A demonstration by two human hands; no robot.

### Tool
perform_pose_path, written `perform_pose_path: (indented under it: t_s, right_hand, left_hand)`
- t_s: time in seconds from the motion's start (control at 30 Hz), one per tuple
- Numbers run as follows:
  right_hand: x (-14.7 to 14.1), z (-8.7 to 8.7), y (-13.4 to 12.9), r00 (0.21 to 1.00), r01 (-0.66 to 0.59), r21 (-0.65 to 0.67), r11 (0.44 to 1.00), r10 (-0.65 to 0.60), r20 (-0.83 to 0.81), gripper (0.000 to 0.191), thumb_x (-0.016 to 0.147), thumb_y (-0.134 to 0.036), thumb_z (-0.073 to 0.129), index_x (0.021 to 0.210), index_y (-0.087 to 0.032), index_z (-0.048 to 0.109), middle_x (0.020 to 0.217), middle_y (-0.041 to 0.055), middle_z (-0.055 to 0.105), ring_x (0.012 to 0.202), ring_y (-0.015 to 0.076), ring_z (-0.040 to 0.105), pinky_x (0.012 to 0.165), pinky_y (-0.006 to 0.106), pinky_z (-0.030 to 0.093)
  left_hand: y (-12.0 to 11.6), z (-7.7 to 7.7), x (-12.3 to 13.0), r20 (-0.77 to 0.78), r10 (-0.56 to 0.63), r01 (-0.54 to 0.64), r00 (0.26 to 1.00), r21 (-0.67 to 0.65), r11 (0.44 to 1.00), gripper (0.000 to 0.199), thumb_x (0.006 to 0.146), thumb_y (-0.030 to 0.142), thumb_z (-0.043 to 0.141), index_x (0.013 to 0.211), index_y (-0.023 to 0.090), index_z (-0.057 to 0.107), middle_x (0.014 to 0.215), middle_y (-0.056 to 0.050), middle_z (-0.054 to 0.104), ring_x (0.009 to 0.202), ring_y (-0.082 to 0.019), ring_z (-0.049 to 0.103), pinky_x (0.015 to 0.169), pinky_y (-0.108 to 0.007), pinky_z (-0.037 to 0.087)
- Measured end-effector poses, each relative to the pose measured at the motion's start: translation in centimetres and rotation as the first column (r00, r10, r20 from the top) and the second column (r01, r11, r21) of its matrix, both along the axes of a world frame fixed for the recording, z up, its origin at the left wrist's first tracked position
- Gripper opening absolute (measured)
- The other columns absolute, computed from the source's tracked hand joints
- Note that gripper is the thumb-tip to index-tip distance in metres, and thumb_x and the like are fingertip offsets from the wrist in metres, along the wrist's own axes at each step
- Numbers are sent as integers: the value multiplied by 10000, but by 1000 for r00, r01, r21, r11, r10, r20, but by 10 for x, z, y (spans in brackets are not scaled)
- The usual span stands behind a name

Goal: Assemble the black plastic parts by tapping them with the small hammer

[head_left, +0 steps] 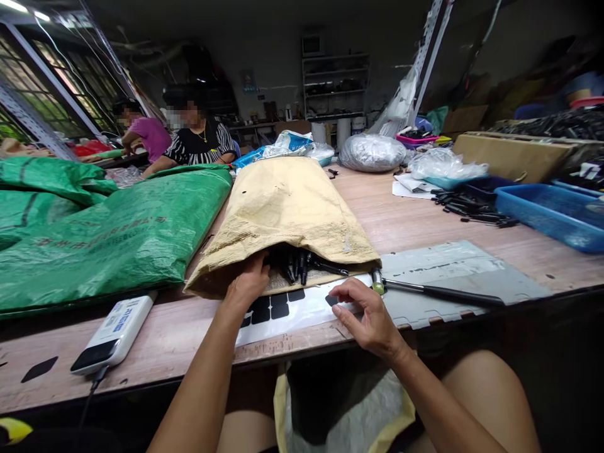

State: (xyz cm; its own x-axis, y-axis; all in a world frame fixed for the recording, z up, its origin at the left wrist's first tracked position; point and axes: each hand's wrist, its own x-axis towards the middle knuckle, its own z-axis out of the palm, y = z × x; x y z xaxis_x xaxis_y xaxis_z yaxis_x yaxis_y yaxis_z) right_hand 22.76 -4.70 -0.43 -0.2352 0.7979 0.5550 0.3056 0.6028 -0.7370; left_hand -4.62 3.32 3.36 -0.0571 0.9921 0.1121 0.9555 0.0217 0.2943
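A tan woven sack [292, 207] lies on the table with its mouth toward me, and black plastic parts [302, 264] show inside. My left hand [248, 283] reaches into the left side of that mouth; its fingertips are partly hidden there, so their grip is unclear. Closer to the table edge, my right hand [365, 311] pinches a small black square sticker [332, 300] between thumb and forefinger. Below both hands lies a white sheet [302, 321] with several black square stickers [279, 306]. A hammer [438, 292] with a black handle rests just right of my right hand.
At left are a green woven sack [123, 233] and a white power bank [116, 333] with a cable. A grey board [448, 270] and blue tray [552, 211] lie right. An open sack [349, 409] hangs below the edge. Two people [198, 135] sit across.
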Motion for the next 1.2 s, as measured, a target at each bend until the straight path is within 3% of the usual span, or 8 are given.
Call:
perform_pose_path:
  t_s: [0.1, 0.23, 0.43, 0.57, 0.73, 0.9, 1.0, 1.2]
  right_hand:
    - [1, 0, 1, 1000, 4, -14, 1000, -4, -20, 143, 880, -232, 632, 1020, -218, 662, 910, 44, 624, 849, 189, 578, 769, 351, 477]
    - [0, -2, 3, 999, 16, -16, 1000, -17, -28, 144, 881, -233, 633, 1020, -213, 664, 910, 46, 628, 847, 185, 581, 767, 345, 484]
    - [-1, 2, -1, 997, 76, 56, 996, -76, -19, 130, 897, -230, 615, 1017, -219, 664, 892, 39, 625, 841, 187, 578, 753, 347, 485]
    - [27, 11, -1, 969, 226, 167, 960, -238, 58, 151, 888, -215, 623, 1029, -227, 673, 935, 57, 643, 885, 210, 597, 810, 379, 503]
    - [93, 3, 8, 783, 490, 220, 844, -537, 315, 171, 845, -261, 637, 1006, -234, 688, 1014, 67, 681, 977, 258, 612, 911, 443, 473]
    - [123, -16, 17, 627, 438, 229, 869, -479, 615, 194, 908, -339, 603, 1054, -250, 693, 1002, 53, 698, 964, 263, 618, 831, 411, 447]
    - [121, -13, 16, 656, 389, 264, 883, -466, 594, 178, 960, -342, 550, 990, -235, 689, 935, 58, 683, 931, 246, 619, 828, 394, 454]
    - [80, 23, -8, 898, 315, 156, 936, -347, 269, 148, 986, -314, 537, 1041, -242, 653, 932, 52, 660, 876, 206, 633, 788, 340, 500]
  left_hand:
    - [15, -15, -11, -59, 20, -21, 998, -28, 999, 406, 929, 208, 544, 1321, 193, 651, 1450, -131, 595, 1393, -312, 498, 1160, -375, 364]
    - [-6, -15, -13, 5, 19, -19, 1000, -47, 999, 377, 955, 342, 545, 1303, 247, 656, 1338, -102, 672, 1245, -322, 604, 1043, -407, 456]
    - [-55, -8, 34, 225, -394, 359, 891, 182, 915, 188, 876, 308, 675, 1025, 230, 759, 969, -49, 722, 990, -244, 592, 887, -350, 455]
    - [-65, -22, 63, 332, -484, 456, 809, 164, 875, 179, 860, 276, 709, 1022, 232, 768, 911, -44, 680, 941, -231, 545, 861, -351, 427]
    - [-64, -31, 65, 383, -462, 431, 800, 167, 887, 179, 828, 251, 739, 1003, 220, 759, 898, -40, 667, 950, -231, 525, 870, -353, 409]
    - [-64, -29, 64, 407, -450, 423, 795, 160, 892, 179, 803, 234, 748, 980, 215, 758, 887, -34, 673, 948, -230, 519, 867, -353, 405]
    - [-64, -28, 64, 416, -443, 421, 794, 148, 895, 188, 784, 212, 751, 971, 222, 764, 874, -26, 672, 944, -227, 521, 875, -353, 403]
    - [-65, -24, 64, 432, -424, 425, 796, 100, 900, 183, 774, 240, 763, 957, 245, 769, 889, -16, 678, 972, -235, 526, 890, -360, 397]
